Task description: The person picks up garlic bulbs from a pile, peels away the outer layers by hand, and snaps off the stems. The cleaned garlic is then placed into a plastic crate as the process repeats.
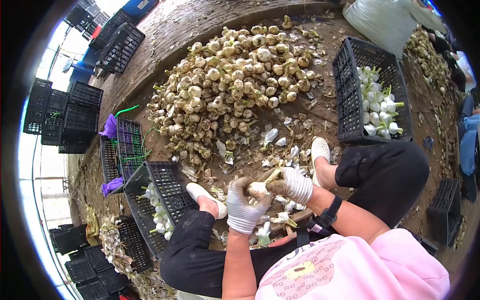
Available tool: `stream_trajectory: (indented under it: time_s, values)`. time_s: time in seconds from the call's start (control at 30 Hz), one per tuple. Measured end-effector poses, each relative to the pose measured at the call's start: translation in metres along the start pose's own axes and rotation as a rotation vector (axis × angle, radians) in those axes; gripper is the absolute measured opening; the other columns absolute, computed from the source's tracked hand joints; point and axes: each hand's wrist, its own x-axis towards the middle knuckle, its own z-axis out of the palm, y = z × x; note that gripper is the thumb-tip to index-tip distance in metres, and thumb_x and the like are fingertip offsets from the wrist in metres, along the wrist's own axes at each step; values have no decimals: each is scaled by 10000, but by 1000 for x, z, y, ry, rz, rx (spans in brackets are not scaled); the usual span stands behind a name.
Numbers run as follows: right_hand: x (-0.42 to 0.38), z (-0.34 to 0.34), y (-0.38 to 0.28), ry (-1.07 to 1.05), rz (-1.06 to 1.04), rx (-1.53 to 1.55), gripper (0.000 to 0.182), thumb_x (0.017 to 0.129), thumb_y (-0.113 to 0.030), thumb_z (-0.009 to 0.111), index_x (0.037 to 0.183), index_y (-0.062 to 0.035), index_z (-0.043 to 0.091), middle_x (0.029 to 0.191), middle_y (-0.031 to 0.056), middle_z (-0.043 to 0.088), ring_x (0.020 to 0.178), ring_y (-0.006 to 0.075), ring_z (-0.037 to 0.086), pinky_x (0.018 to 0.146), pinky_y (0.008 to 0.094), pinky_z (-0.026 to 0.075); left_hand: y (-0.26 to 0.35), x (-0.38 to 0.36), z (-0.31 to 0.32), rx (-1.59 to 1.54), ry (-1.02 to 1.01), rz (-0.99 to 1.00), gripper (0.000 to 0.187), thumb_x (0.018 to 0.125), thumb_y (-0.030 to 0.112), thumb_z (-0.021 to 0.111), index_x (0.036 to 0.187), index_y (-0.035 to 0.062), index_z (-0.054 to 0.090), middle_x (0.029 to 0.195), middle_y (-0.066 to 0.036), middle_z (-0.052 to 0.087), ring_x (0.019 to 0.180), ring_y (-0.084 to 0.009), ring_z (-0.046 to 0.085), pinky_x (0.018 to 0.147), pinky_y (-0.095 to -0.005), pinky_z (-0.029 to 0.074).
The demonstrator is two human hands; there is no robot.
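Observation:
A whitish garlic bulb [258,189] is held between my gloved hands, above the ground between my feet. My left hand [245,206] has its fingers curled round the bulb from the left. From the other side, my right hand [296,186] closes on the bulb's stem end, and its fingertips are partly hidden. Both gloves are white, ribbed at the cuffs and dirty at the fingers. Beneath my hands lie loose skins and a few pale bulbs [283,218]. Ahead rises a big heap of soil-stained garlic [225,80].
Black crates with clean white bulbs stand at right [346,127] and left [175,192]. A crate with purple wrapping [129,145] is beyond the left one. Stacked crates [80,115] line the left side. A white sack [380,25] sits back right, and other people are at the far right.

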Motion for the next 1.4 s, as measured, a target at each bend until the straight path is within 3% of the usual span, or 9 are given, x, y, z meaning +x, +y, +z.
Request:
stream_trajectory:
  time_s: [0.2, 0.5, 0.67, 0.77, 0.87, 0.93, 1.13, 1.27, 1.4]
  values:
    - [-5, 4, 3, 3, -19, -80, 196, 769, -41, 647, 960, -6, 619, 847, 36, 633, 764, 98, 577, 676, 239, 485, -18, -9, 10, -1178, -60, -464, 511, 688, 258, 741, 1047, 6, 480, 891, -79, 557, 762, -165, 565, 667, -270, 481]
    - [1, -4, -11, 286, -57, -714, 171, 772, -53, 653, 933, -8, 616, 838, 62, 636, 764, 126, 583, 682, 271, 476, 6, -9, 12, -1446, 63, -564, 373, 764, 208, 599, 1073, 10, 535, 878, -122, 591, 742, -244, 593, 603, -335, 514]
    - [13, -7, 3, 191, -163, 28, 222, 797, -91, 659, 989, -1, 593, 892, 70, 648, 758, 165, 609, 686, 287, 515, -11, -9, 6, -1603, -51, -351, 526, 744, 225, 665, 1190, 32, 465, 1020, -161, 574, 847, -340, 594, 718, -402, 514]
    - [29, -43, 15, 591, -163, 289, 150, 819, -193, 649, 867, -65, 588, 756, 16, 615, 553, 96, 561, 515, 259, 486, 8, -12, -11, -1759, -228, -192, 549, 723, 195, 689, 1199, 24, 474, 1104, -178, 568, 973, -334, 580, 778, -434, 507]
    - [19, -55, 33, 339, -24, -1287, 314, 775, -271, 656, 991, -53, 591, 818, 144, 640, 740, 271, 633, 681, 360, 504, 19, -10, -23, -1452, -100, -56, 559, 712, 176, 712, 1200, 37, 477, 1128, -173, 560, 994, -316, 575, 827, -438, 490]
    - [12, -35, 19, 36, 42, -1502, 417, 738, -315, 683, 1083, -102, 587, 908, 178, 634, 866, 321, 620, 763, 377, 483, 17, -8, -32, -1316, -118, -15, 590, 697, 207, 755, 1190, 41, 477, 1156, -174, 544, 1059, -301, 542, 902, -408, 446]
    - [-31, 17, -21, -242, -72, 11, 444, 795, -157, 667, 1177, 13, 517, 1009, 47, 610, 858, 111, 581, 734, 252, 488, 11, -9, -17, -1032, -212, 1, 508, 737, 158, 714, 1171, 29, 483, 1219, -159, 508, 1142, -249, 483, 988, -369, 359]
    - [-24, 16, -13, -61, -87, -3, 545, 722, -289, 754, 1136, -24, 521, 922, 21, 595, 787, 86, 549, 650, 236, 472, 23, -5, -15, -222, 41, 143, 307, 718, 20, 673, 1016, 47, 603, 1068, -122, 592, 990, -240, 564, 867, -333, 439]
    - [-14, 3, -6, 69, -214, -359, 450, 714, -133, 746, 1094, -12, 540, 937, 61, 614, 874, 139, 580, 761, 283, 484, 19, -4, -11, 304, 178, 370, 174, 694, 47, 683, 860, 48, 631, 856, -107, 627, 802, -278, 590, 735, -366, 456]
